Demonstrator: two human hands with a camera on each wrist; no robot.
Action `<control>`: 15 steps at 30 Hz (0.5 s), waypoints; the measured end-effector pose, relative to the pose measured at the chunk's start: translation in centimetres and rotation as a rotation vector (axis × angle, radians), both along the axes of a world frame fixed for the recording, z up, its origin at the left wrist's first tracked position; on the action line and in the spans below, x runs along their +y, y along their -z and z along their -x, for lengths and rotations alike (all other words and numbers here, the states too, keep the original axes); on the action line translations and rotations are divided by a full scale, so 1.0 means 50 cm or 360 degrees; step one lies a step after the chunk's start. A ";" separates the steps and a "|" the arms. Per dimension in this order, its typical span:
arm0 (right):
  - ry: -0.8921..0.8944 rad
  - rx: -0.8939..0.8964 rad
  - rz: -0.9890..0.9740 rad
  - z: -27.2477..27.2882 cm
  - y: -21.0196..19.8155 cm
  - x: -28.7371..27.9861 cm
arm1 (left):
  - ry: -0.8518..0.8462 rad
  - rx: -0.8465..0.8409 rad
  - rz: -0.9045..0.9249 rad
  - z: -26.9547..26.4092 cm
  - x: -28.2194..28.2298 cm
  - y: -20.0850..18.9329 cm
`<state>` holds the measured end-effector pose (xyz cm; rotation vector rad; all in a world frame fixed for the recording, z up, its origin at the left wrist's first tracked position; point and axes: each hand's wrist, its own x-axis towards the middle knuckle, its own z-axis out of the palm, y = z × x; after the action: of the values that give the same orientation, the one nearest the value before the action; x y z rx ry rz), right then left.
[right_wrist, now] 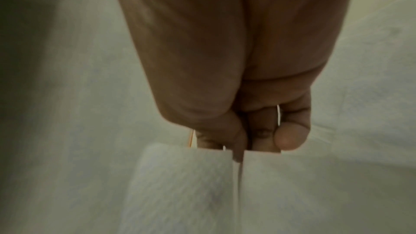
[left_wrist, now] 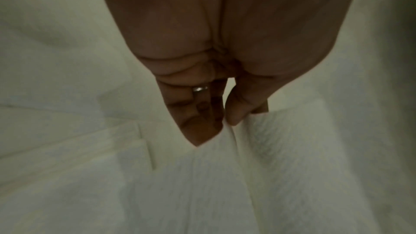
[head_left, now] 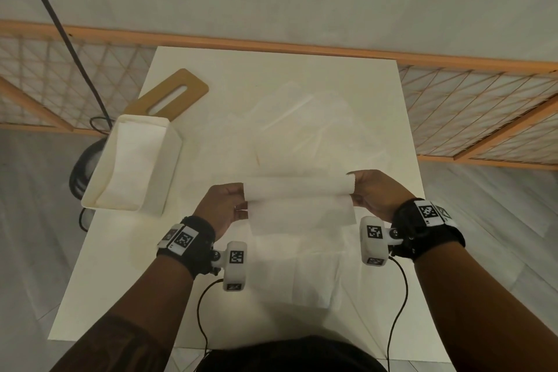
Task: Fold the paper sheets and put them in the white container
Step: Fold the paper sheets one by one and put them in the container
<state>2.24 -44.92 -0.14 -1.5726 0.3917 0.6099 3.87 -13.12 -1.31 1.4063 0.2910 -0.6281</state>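
Both hands' fingers (head_left: 238, 207) pinch a half-folded paper sheet (head_left: 299, 205) above the worktop (head_left: 120, 266); edges should align before creasing

Both forearms reach forward, left hand (head_left: 226, 208) and right hand (head_left: 375, 193) pinched shut, facing each other.

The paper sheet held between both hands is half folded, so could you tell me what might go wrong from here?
1. The left hand and right hand pinch only the ends of the paper sheet, so the thin middle may sag and the fold come out crooked.
2. More loose sheets lie underneath on the table; lowering the fold could shift them.
3. The white container already holds paper and stands at the table's left edge, so a nudge might tip it off.
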 end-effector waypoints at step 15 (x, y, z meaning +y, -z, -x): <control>-0.0059 0.0213 0.0388 0.075 0.085 0.008 | 0.0654 -0.0293 -0.1095 0.036 -0.023 0.067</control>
<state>-1.51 -44.50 -4.37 -1.7791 0.5549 0.7194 2.06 -14.26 -4.66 2.2057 0.0634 -0.7620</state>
